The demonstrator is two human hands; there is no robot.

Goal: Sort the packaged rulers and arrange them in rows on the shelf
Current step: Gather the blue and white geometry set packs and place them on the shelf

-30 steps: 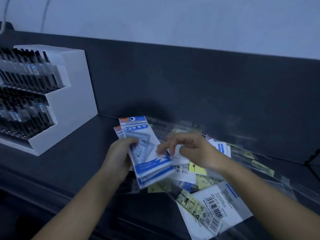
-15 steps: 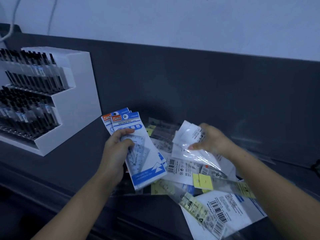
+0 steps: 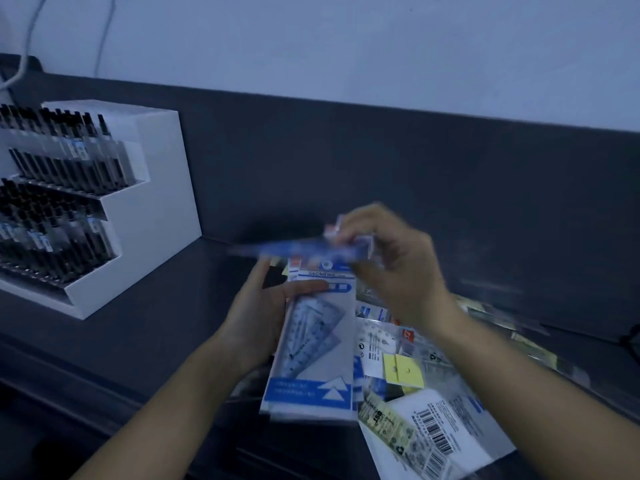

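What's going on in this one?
A person is sorting packaged rulers at a dark shelf. The left hand grips a stack of blue-and-white packs. The right hand holds another pack, blurred, just above the stack's top. A loose pile lies to the right. No rows show yet. A white pen rack stands at left.

A white stepped plastic display stand (image 3: 152, 216) sits far left, its tiers packed with black pens (image 3: 62, 157); thin pale cables (image 3: 103, 39) hang down the light wall (image 3: 346, 46) above.
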